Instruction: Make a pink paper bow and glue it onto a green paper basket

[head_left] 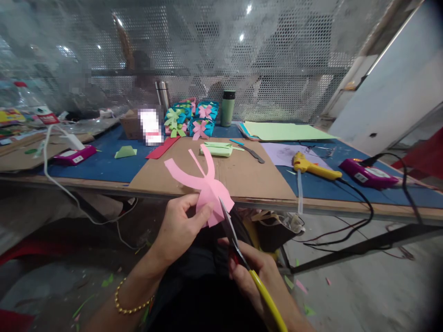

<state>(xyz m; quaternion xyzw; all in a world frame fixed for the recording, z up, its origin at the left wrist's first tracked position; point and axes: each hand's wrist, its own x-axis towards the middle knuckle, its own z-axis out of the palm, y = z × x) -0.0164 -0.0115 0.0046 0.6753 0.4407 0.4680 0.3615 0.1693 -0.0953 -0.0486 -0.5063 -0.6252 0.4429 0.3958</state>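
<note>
My left hand (180,223) pinches a pink paper cut-out (204,184) with several long strips fanning upward, held in front of the table edge. My right hand (254,274) grips yellow-handled scissors (232,240), whose dark blades point up into the lower right edge of the pink paper. A gold bead bracelet (128,306) circles my left wrist. Both hands hover above my lap, below the tabletop.
A brown cardboard sheet (242,173) lies on the blue table (110,163). On it or near it are a yellow glue gun (311,167), purple boxes (367,173), green paper sheets (280,131), teal boxes with paper flowers (192,119), a green cup (227,108) and cables (360,203). Paper scraps litter the floor.
</note>
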